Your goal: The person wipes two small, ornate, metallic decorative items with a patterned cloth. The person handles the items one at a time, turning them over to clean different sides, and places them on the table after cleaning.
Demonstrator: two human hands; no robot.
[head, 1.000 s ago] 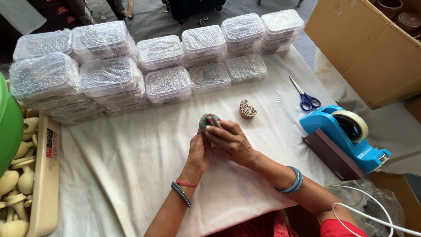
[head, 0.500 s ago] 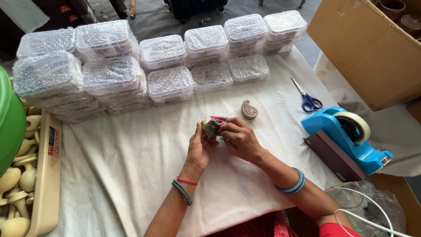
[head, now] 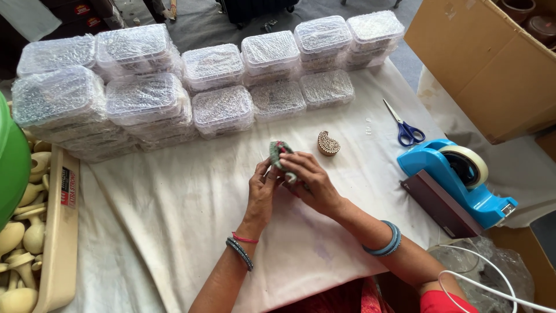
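Both my hands meet over the white cloth at the middle of the table. My left hand and my right hand together hold a small grey-green carved piece with a touch of red on it, fingers pinched around it from both sides. Just to the right of it on the cloth lies a small brown paisley-shaped carved block, untouched. Bangles ring both my wrists.
Stacks of clear lidded plastic boxes line the back of the table. Blue-handled scissors and a blue tape dispenser sit at the right. A cardboard carton stands far right; a cream tray of pale wooden pieces at the left.
My hands have turned the small piece over between the fingers and lifted it slightly toward the paisley block. The rest stays put.
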